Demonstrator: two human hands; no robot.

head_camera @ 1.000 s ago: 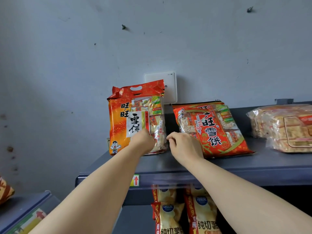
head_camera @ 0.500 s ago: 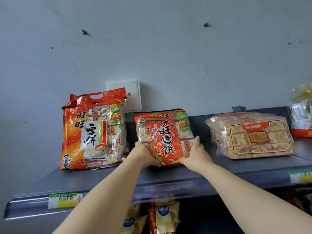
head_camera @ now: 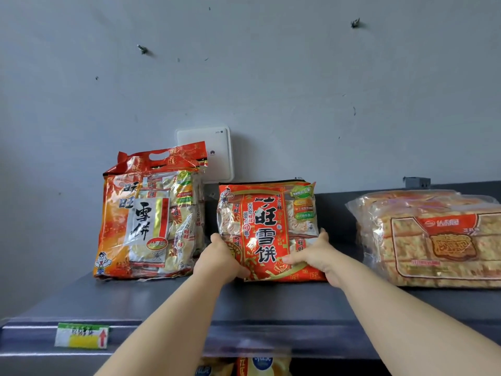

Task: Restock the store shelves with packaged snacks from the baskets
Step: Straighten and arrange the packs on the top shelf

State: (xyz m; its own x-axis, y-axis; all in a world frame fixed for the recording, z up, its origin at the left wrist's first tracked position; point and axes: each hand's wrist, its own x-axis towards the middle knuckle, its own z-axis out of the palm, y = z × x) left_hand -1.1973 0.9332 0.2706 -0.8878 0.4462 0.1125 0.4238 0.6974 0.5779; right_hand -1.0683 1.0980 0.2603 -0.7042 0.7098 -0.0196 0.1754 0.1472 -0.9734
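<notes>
1. Rice-cracker bag [head_camera: 267, 232] sits on the shelf [head_camera: 162, 297], left grip [head_camera: 221, 256] and right grip [head_camera: 317, 253] each curled round a lower corner.
2. Looks like the straightening step; next, prob square it up beside the taller bag [head_camera: 150, 218].

A: What can't you see well?
B: The left grip [head_camera: 219, 257] has its fingertips tucked behind the middle red bag [head_camera: 267, 234], so they're hidden.
A: And the white box [head_camera: 217, 147] on the wall?
B: The tall red bag [head_camera: 147, 213] covers its bottom corner.
A: The cracker pack [head_camera: 433, 240]?
B: Cut off by the right edge. And the yellow bags [head_camera: 260, 366] below are cut off at the bottom.
A: The price tag [head_camera: 81, 336]?
B: Too blurry to read.
</notes>
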